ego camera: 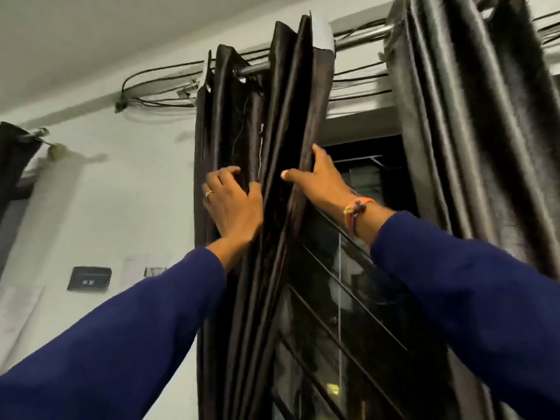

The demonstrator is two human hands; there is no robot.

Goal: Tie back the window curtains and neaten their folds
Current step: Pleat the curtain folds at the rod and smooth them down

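A dark brown satin curtain hangs bunched in pleats from a metal rod at the left side of the window. My left hand, wearing a ring, lies on the left pleats with its fingers curled into a fold. My right hand, with a thread bracelet on the wrist, grips the curtain's right edge, fingers wrapped behind it and thumb in front. A second dark curtain hangs gathered at the right side of the window.
Black cables run along the wall above the rod. The dark window has metal bars and a glass pane. A small dark switch plate sits on the pale wall at left. Another dark curtain hangs at far left.
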